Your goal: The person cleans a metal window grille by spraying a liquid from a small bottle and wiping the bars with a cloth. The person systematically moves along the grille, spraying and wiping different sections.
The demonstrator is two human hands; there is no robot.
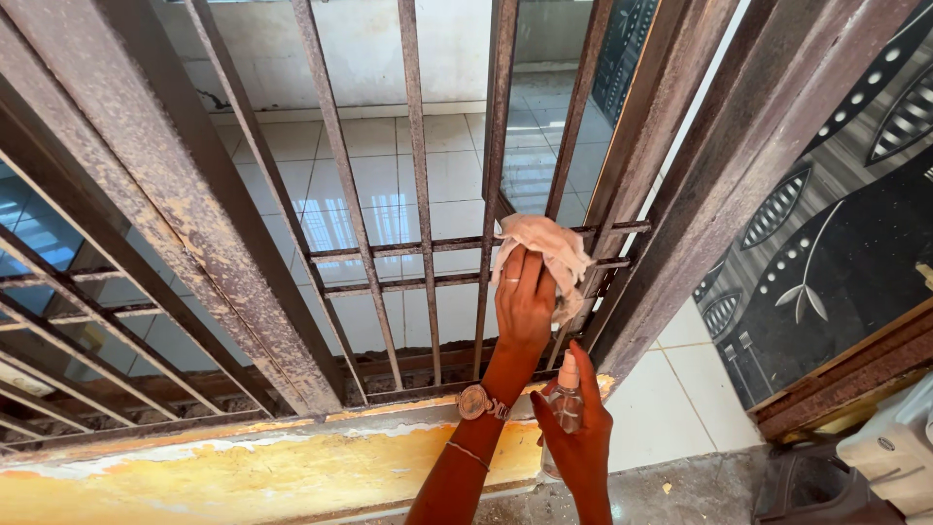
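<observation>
While my left hand presses a pale cloth flat against the rusty metal gate, fingers closed over the fabric, my right hand sits nearer to me and wraps around a small clear spray bottle, thumb up by its nozzle. The cloth lies where the horizontal crossbars meet the upright bars, toward the right side of the gate, just beside the heavy door frame. Beyond the bars the white tiled floor shines in the sun.

What worries me is the surface itself: the bars look flaky and pitted, so I judge the cloth could snag on a rough edge or tear, and a sharp flake could scrape my fingers if I push hard. My wristwatch and bracelet hang close to the lower rail and the peeling yellow sill, and could catch there. The bottle looks smooth, so a loose hold might let it slip onto the concrete below.
</observation>
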